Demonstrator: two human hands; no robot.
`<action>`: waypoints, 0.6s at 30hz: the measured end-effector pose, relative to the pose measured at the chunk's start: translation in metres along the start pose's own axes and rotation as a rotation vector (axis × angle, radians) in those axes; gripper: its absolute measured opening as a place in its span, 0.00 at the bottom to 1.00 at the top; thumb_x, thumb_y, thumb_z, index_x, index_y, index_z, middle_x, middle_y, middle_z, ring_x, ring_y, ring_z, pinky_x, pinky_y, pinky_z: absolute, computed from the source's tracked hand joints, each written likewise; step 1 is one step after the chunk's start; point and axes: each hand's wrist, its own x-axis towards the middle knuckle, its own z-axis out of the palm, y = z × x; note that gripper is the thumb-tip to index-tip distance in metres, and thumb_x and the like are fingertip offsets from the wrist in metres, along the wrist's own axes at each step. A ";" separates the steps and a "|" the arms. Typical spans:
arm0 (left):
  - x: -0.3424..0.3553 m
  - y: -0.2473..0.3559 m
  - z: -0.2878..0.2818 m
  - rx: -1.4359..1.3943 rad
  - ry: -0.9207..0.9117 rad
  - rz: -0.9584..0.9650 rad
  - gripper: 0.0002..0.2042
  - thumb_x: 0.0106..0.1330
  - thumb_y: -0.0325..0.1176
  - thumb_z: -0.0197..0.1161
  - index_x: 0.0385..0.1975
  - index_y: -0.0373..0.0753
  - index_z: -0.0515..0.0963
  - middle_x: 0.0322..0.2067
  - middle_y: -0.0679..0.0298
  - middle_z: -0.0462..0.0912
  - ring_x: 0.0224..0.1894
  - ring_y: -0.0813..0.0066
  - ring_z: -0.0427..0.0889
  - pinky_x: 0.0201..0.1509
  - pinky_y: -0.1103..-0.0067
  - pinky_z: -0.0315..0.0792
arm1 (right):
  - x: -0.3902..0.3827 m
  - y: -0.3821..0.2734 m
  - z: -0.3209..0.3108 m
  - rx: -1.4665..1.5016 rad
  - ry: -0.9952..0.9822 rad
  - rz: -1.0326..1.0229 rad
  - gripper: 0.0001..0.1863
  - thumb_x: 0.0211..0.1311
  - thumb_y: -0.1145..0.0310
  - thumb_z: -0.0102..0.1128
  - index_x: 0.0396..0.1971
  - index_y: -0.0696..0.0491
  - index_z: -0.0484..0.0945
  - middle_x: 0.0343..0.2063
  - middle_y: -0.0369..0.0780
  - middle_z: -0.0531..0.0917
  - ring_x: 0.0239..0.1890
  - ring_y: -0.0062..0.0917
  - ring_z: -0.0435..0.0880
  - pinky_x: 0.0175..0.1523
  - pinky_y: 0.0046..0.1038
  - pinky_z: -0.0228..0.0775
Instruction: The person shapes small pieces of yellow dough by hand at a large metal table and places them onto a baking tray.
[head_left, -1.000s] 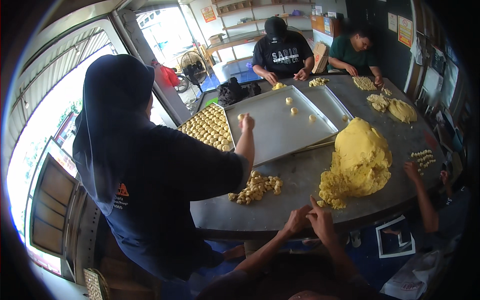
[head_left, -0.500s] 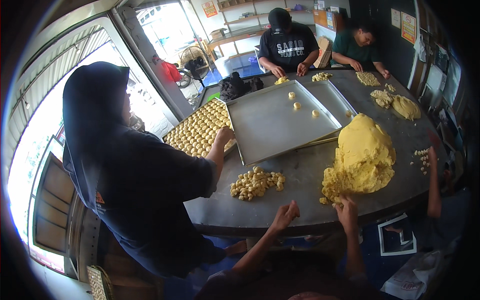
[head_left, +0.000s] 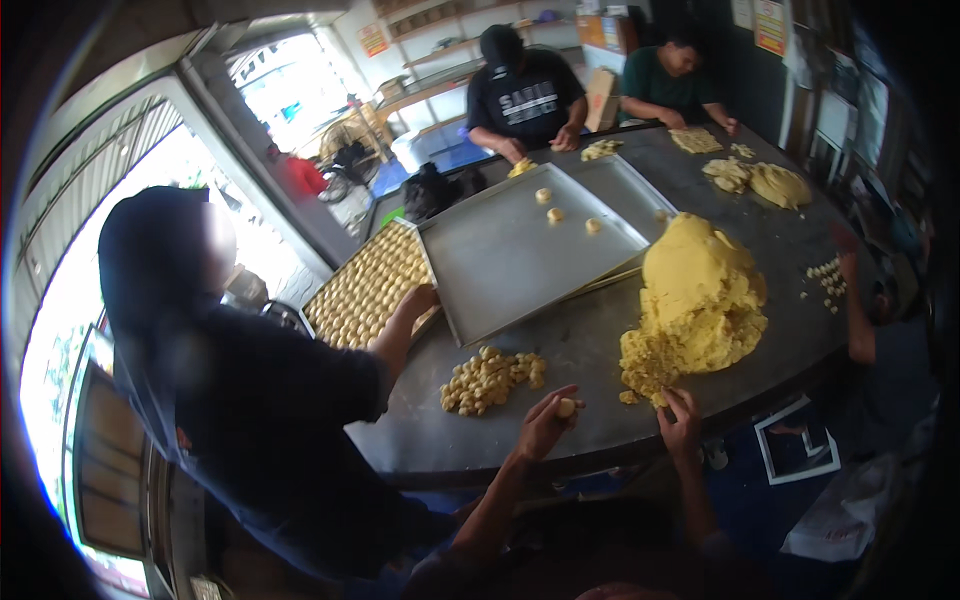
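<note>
My left hand (head_left: pixel 545 428) is over the near edge of the metal table, its fingers curled round a small pale dough ball (head_left: pixel 567 408). With its fingertips together, my right hand (head_left: pixel 682 424) pinches the crumbly near edge of a large yellow dough mound (head_left: pixel 700 290). Between those fingertips is a bit of yellow dough (head_left: pixel 659 400), partly hidden by them. To the left of my left hand lies a heap of small dough pieces (head_left: pixel 490 382).
A near-bare metal tray (head_left: pixel 520 270) holds a few balls. On the left, a co-worker (head_left: pixel 250 390) reaches to a tray filled with dough balls (head_left: pixel 370 290). Two people work at the far side. Pale dough lumps (head_left: pixel 780 186) and tiny pieces (head_left: pixel 826 280) lie to the right.
The view has turned, so the scene sits further left. A dough ball now shows in my left hand, whose fingers have turned upward. My right hand stays at the mound's crumbly edge.
</note>
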 end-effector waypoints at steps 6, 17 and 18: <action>0.000 -0.039 -0.032 0.302 0.071 0.026 0.15 0.77 0.41 0.46 0.37 0.36 0.75 0.32 0.65 0.76 0.31 0.81 0.71 0.33 0.81 0.68 | 0.009 0.002 0.016 -0.043 0.132 0.047 0.19 0.56 0.75 0.62 0.50 0.51 0.80 0.49 0.49 0.77 0.49 0.43 0.79 0.55 0.38 0.71; 0.001 -0.033 -0.014 1.489 0.109 0.457 0.07 0.68 0.30 0.56 0.37 0.34 0.77 0.35 0.51 0.83 0.36 0.56 0.82 0.43 0.66 0.73 | -0.001 0.009 0.013 -0.089 0.041 -0.015 0.20 0.61 0.69 0.60 0.54 0.51 0.76 0.54 0.47 0.71 0.57 0.42 0.71 0.59 0.38 0.69; -0.001 -0.035 -0.018 1.463 0.134 0.509 0.07 0.68 0.29 0.55 0.37 0.34 0.77 0.35 0.51 0.84 0.36 0.56 0.83 0.42 0.66 0.74 | 0.000 0.007 0.014 -0.089 0.054 -0.011 0.20 0.61 0.68 0.60 0.54 0.51 0.76 0.53 0.47 0.71 0.57 0.42 0.71 0.59 0.38 0.69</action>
